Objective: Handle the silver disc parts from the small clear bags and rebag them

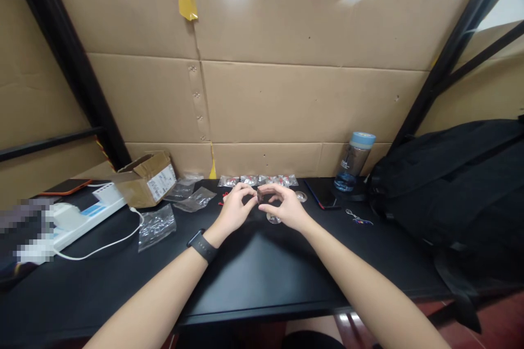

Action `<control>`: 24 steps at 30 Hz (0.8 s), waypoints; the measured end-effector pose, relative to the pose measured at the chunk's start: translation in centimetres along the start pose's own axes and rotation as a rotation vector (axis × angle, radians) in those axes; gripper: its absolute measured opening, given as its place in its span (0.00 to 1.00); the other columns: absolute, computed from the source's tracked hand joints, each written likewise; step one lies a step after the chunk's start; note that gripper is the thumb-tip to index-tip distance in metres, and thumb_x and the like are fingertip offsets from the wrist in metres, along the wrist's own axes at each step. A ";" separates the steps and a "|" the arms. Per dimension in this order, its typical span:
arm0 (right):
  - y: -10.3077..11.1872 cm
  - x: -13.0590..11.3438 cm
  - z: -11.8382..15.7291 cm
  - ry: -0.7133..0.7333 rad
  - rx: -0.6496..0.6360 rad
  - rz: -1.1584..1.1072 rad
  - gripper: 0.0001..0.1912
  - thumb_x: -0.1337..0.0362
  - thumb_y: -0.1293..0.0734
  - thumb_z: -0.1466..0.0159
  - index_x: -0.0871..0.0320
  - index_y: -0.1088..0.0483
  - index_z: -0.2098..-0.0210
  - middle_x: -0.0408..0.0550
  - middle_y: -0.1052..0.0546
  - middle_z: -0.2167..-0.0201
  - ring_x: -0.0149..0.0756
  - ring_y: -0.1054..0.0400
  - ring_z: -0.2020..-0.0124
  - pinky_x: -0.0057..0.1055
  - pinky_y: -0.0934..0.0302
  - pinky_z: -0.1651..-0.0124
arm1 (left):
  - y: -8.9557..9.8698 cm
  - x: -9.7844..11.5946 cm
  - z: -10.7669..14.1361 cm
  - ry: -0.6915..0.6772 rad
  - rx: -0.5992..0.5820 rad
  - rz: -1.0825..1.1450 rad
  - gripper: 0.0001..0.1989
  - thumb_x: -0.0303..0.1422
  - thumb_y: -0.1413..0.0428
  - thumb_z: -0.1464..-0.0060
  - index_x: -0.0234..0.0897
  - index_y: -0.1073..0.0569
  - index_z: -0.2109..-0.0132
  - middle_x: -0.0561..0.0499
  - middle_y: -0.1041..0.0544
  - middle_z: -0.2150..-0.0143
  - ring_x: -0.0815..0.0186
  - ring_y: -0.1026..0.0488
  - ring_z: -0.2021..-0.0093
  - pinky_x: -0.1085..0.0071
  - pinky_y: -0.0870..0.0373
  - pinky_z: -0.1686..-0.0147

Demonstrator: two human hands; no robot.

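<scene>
Above the middle of the black table, my left hand (237, 206) and my right hand (284, 205) meet at the fingertips. Between them is a small, thin, dark reddish-brown piece (260, 197), too small to name. My right thumb and fingers are closed on its edges, and my left fingertips pinch at its left side. Just under my right hand lies a round clear piece (273, 218), partly hidden. Another round clear disc (301, 196) lies behind that hand. Something small and red (223, 198) shows beside my left hand.
Several small clear packets (249, 180) line the cardboard wall. To the left are empty plastic bags (158, 227), an open carton (145, 179) and a white power strip (88, 222). To the right are a phone (322, 194), a water bottle (355, 161), a keychain (359, 218) and a black backpack (458, 191).
</scene>
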State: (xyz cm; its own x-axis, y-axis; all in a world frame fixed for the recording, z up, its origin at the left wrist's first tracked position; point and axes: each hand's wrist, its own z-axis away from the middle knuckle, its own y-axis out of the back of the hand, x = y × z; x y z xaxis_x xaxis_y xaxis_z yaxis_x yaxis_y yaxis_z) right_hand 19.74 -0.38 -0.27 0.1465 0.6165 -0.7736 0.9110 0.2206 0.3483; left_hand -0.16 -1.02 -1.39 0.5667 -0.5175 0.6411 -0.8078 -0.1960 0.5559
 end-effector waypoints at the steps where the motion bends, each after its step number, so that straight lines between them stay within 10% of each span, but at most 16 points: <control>1: -0.2 0.1 0.1 -0.001 0.007 -0.010 0.24 0.59 0.23 0.44 0.53 0.27 0.49 0.52 0.21 0.51 0.43 0.25 0.49 0.37 0.30 0.53 | -0.1 0.0 0.0 -0.001 0.001 0.007 0.06 0.36 0.42 0.40 0.42 0.21 0.60 0.48 0.25 0.52 0.59 0.27 0.49 0.62 0.34 0.44; 11: -0.6 0.7 0.2 -0.079 0.053 -0.098 0.19 0.53 0.23 0.45 0.56 0.28 0.60 0.52 0.22 0.51 0.42 0.24 0.55 0.35 0.30 0.57 | -0.1 0.4 0.3 -0.006 0.026 -0.004 0.05 0.35 0.43 0.40 0.41 0.23 0.62 0.48 0.26 0.53 0.60 0.27 0.50 0.62 0.33 0.45; 24: 0.2 -0.4 0.2 0.039 -0.080 0.336 0.12 0.59 0.39 0.29 0.57 0.29 0.65 0.52 0.27 0.54 0.38 0.31 0.53 0.34 0.34 0.53 | 1.8 0.3 -0.6 -0.016 0.085 -0.050 0.15 0.41 0.52 0.33 0.42 0.22 0.58 0.48 0.23 0.53 0.60 0.27 0.48 0.64 0.35 0.44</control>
State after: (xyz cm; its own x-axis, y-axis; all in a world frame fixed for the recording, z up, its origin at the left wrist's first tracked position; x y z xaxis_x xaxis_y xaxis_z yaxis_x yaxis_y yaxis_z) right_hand 19.95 -0.72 0.01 0.4171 0.6930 -0.5881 0.7808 0.0580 0.6221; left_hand -1.31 -1.03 0.12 0.6049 -0.5185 0.6043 -0.7895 -0.2918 0.5399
